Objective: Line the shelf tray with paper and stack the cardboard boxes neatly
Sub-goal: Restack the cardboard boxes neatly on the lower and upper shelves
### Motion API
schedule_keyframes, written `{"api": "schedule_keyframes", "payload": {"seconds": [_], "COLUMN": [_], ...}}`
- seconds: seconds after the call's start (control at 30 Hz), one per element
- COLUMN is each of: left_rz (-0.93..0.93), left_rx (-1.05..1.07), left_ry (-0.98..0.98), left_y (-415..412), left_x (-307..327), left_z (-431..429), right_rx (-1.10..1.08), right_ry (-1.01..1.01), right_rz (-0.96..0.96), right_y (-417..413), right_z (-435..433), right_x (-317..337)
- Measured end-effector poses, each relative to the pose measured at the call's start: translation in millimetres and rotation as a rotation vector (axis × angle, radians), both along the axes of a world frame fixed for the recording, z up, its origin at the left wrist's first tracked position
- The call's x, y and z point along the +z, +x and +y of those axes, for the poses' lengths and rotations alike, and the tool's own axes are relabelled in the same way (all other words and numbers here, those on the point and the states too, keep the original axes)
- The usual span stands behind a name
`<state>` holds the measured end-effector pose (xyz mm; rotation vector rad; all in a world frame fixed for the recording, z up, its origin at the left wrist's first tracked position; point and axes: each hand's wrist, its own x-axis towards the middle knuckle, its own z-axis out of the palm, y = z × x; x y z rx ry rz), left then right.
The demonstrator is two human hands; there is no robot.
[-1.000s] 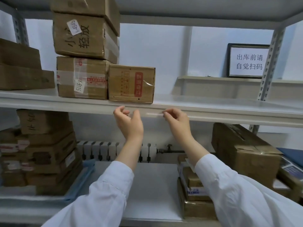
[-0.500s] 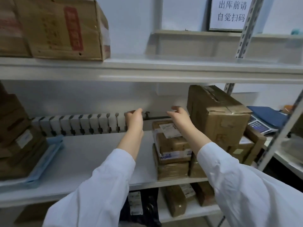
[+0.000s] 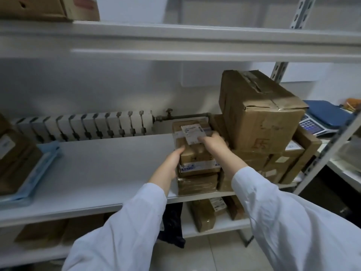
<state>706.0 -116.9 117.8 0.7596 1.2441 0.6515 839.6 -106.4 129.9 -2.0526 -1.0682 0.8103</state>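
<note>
A small cardboard box point(image 3: 192, 132) with a white label tops a short stack of boxes point(image 3: 197, 182) on the middle shelf point(image 3: 101, 173). My left hand point(image 3: 172, 161) presses against the stack's left side, just under the top box. My right hand point(image 3: 213, 142) lies over the top box's right front corner, fingers curled on it. A large brown box point(image 3: 257, 114) sits tilted on other boxes directly to the right. At the far left, a blue tray point(image 3: 31, 173) carries brown boxes point(image 3: 13, 155).
An upper shelf point(image 3: 175, 42) hangs close above, with a box point(image 3: 48, 6) on its left end. A white radiator point(image 3: 88, 126) runs behind the middle shelf. A lower shelf holds more boxes point(image 3: 205, 214). A scale point(image 3: 320, 122) sits beyond the right upright post point(image 3: 328, 153).
My view has dropped from the upper shelf to the middle one. Both hands came down from the upper shelf edge and closed on the small stack of boxes.
</note>
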Motion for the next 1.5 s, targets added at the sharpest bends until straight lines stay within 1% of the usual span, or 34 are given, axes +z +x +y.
{"api": "schedule_keyframes", "payload": {"seconds": [0.07, 0.17, 0.2, 0.33, 0.4, 0.53, 0.63, 0.73, 0.93, 1.07, 1.2, 1.3, 1.4, 1.5], "left_rz": [-0.049, 0.001, 0.009, -0.054, -0.083, -0.109, -0.152, -0.131, -0.061, -0.03, -0.031, -0.047, 0.038, 0.171], "left_rx": [-0.033, 0.008, 0.014, 0.077, 0.094, 0.167, 0.152, 0.147, 0.14, 0.111, 0.102, 0.06, 0.047, 0.032], "left_ry": [-0.016, -0.008, -0.018, 0.036, 0.057, 0.102, 0.127, 0.137, 0.166, 0.191, 0.201, 0.217, 0.264, 0.361], "left_y": [2.2, 2.6, 0.7, -10.9, -16.5, -34.3, -52.1, -76.5, -145.6, -176.5, -198.7, -208.8, -217.6, -225.2], "left_x": [-4.3, -39.0, -37.0, -16.4, -17.5, -1.9, 14.2, 35.5, 77.4, 94.4, 111.2, 131.0, 153.0, 177.3], "left_z": [1.3, 21.7, 19.3, 1.5, 2.0, 0.2, -0.3, -1.8, -16.4, -30.0, -44.3, -58.2, -67.8, -79.2], "right_rx": [0.004, -0.01, -0.02, -0.053, -0.054, -0.05, -0.056, -0.066, -0.091, -0.041, -0.062, -0.066, -0.028, -0.015], "right_ry": [0.011, 0.037, 0.041, 0.067, 0.084, 0.194, 0.259, 0.298, 0.417, 0.476, 0.593, 0.629, 0.605, 0.56], "right_rz": [0.009, 0.068, 0.085, 0.18, 0.199, 0.308, 0.367, 0.374, 0.467, 0.427, 0.307, 0.195, 0.052, -0.041], "right_y": [1.1, 2.1, 2.2, -3.6, -6.9, -15.8, -20.9, -21.4, -48.0, -66.6, -86.8, -96.9, -101.3, -105.4], "right_z": [0.6, 0.7, 0.9, -1.4, -2.8, -9.8, -17.4, -21.1, -41.8, -55.7, -75.8, -88.8, -97.6, -105.8], "right_x": [-0.7, -1.3, -1.4, 1.4, 4.6, 18.4, 32.3, 45.7, 82.8, 100.9, 115.2, 129.3, 143.8, 160.4]}}
